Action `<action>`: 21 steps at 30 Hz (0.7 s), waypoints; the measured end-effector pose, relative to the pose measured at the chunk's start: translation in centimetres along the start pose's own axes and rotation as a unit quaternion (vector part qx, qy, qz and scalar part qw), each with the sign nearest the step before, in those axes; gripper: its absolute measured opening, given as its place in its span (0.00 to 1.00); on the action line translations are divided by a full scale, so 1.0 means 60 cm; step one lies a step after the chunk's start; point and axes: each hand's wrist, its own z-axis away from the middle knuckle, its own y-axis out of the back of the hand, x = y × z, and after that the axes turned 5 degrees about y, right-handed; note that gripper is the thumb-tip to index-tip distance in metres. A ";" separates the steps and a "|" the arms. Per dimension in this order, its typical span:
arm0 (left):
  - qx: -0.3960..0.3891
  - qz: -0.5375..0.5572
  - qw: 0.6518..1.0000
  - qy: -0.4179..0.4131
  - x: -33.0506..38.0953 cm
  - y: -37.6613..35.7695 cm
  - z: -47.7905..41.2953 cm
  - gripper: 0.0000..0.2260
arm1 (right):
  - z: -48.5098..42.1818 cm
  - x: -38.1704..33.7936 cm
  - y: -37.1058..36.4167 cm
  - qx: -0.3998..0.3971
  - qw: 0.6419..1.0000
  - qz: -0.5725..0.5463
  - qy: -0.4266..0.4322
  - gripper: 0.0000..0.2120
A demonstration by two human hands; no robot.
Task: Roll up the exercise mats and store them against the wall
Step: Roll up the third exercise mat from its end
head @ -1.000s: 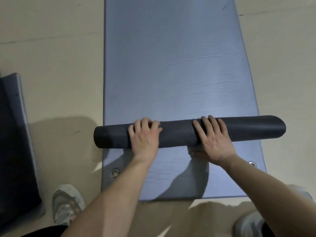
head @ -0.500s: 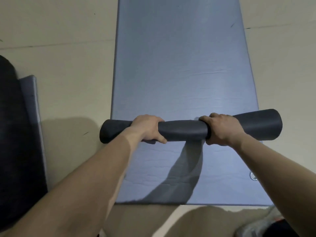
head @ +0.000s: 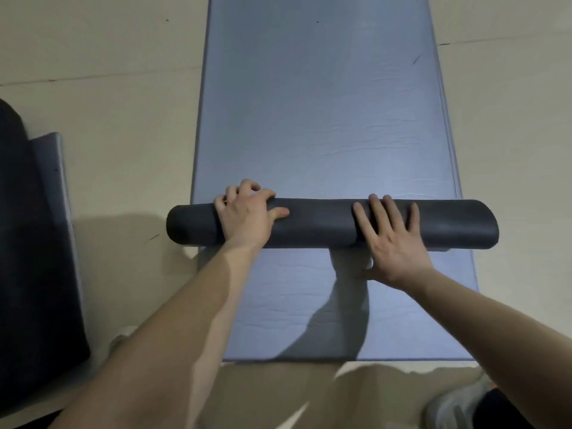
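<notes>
Exercise mat (head: 325, 103): blue-grey, lying flat on the floor (head: 108, 119), running from the bottom centre of the frame up past the top edge. A dark roll (head: 322, 226) sits crosswise on it in the middle of the frame, with flat mat showing both above and below it. The roll overhangs the mat's left edge and reaches about to its right edge. Whether that roll is this mat's own rolled part or a separate rolled mat resting on top, I can't tell from this angle; the flat strip below it argues for separate, or for a folded-over start. Left hand (head: 246, 213): grip curled over the top of the roll near its left end, fingers wrapped over the far side, so holding the roll. Right hand (head: 391, 239): flat and open, fingers spread on the roll, palm trailing onto the mat, pressing not grasping. Second mat (head: 40, 243), dark with a grey edge, lies at the left edge of the frame, apparently unrolled. A shoe (head: 452, 407) shows at bottom right. Progress estimate: early. Most of the blue-grey mat is still flat, the left mat is untouched, no wall is in view, nothing stored yet. Left to do: finish rolling, then the second mat, then carry both to the wall.
</notes>
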 end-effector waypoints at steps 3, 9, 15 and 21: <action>0.023 -0.028 0.997 -0.066 0.009 -0.043 0.039 0.38 | -0.070 0.023 0.000 0.026 1.000 0.013 0.004 0.64; -0.060 -0.147 0.971 -0.176 -0.016 -0.021 -0.078 0.50 | -0.111 0.026 -0.007 0.143 0.989 0.042 -0.010 0.45; -0.151 -0.145 0.966 -0.155 -0.002 0.036 -0.066 0.47 | -0.116 0.033 0.049 0.014 1.000 0.006 -0.002 0.40; -0.192 -0.120 0.960 -0.166 -0.026 0.038 0.025 0.44 | -0.076 0.022 0.089 -0.126 0.988 -0.086 0.036 0.48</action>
